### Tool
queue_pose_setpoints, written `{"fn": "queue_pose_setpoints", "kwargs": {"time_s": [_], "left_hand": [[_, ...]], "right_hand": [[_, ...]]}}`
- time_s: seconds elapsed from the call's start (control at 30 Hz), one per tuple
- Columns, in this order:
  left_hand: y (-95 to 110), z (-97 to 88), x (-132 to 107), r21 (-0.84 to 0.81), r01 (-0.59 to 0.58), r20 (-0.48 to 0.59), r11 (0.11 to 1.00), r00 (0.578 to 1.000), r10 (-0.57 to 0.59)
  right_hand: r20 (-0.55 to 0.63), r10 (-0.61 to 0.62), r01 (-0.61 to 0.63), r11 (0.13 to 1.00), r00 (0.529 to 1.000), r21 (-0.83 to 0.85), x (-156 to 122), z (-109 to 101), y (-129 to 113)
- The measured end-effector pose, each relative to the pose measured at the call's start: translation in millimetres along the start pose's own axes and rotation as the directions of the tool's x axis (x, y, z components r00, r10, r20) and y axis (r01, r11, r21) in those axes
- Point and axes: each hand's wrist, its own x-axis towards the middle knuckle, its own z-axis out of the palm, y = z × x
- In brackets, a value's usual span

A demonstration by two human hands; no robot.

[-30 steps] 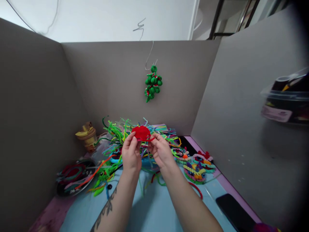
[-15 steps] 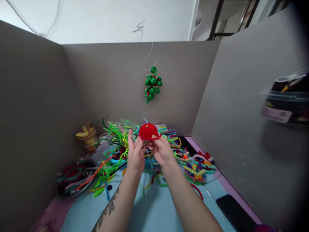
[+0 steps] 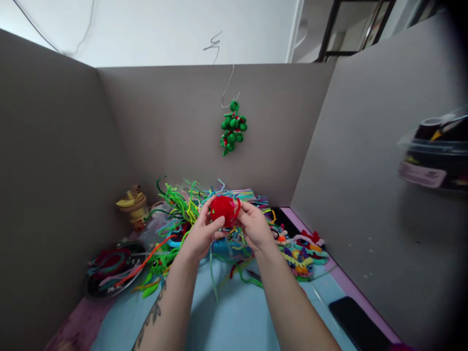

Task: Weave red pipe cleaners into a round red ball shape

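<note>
Between my two hands is a rounded red fuzzy piece (image 3: 221,208), apparently made of pipe cleaner, with a small green spot on its left side. My left hand (image 3: 204,229) wraps it from the left, thumb across its front. At the right edge, the fingers of my right hand (image 3: 255,225) pinch a bent red pipe cleaner strand (image 3: 237,210) that sticks up from the piece. Right behind them lies a heap of green, yellow and multicoloured pipe cleaners (image 3: 179,202). My right fingertips are partly hidden.
A bowl of coloured strands (image 3: 113,270) and a small pot (image 3: 133,207) stand at left. Colourful pipe cleaner figures (image 3: 305,251) and a black phone (image 3: 360,321) lie at right. A green hanging ornament (image 3: 233,127) is on the grey back panel; a plastic tub (image 3: 435,153) is on the right panel.
The red piece has been turned, its green spot going from the top to the left side. My left hand has closed further round it; my right hand has shifted slightly right with the strand.
</note>
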Motion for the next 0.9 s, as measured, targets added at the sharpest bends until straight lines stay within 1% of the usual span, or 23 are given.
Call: {"fn": "queue_pose_setpoints", "kwargs": {"time_s": [0.07, 0.27, 0.33, 0.43, 0.57, 0.73, 0.9], "left_hand": [[-0.4, 3.0, 0.4, -0.014, -0.047, -0.041, 0.999, 0.998, 0.047], [-1.0, 10.0, 0.7, -0.016, -0.134, -0.151, 0.991, 0.980, 0.130], [-1.4, 11.2, 0.6, -0.017, -0.139, -0.158, 0.990, 0.978, 0.135], [-1.5, 11.6, 0.5, -0.027, -0.130, -0.138, 0.991, 0.982, 0.125], [-1.2, 11.2, 0.2, -0.038, -0.123, -0.129, 0.992, 0.985, 0.117], [-3.4, 10.9, 0.2, -0.003, -0.127, -0.099, 0.992, 0.987, 0.126], [-6.2, 9.9, 0.5, 0.048, -0.128, -0.076, 0.991, 0.988, 0.131]], "right_hand": [[-0.027, -0.051, 0.051, 0.999, 0.998, 0.008, -0.4, 3.1, 2.9], [-0.006, -0.161, 0.161, 0.987, 0.987, -0.028, -2.8, 9.3, 4.5], [-0.028, -0.202, 0.200, 0.978, 0.979, -0.061, -3.0, 11.4, 5.5], [-0.091, -0.242, 0.232, 0.967, 0.966, -0.109, -3.2, 13.7, 8.1], [-0.124, -0.230, 0.217, 0.970, 0.965, -0.108, -4.0, 15.3, 11.2], [-0.111, -0.212, 0.208, 0.977, 0.971, -0.045, -5.6, 18.1, 9.8], [-0.123, -0.127, 0.136, 0.988, 0.984, 0.067, -3.9, 16.9, 7.5]]}}
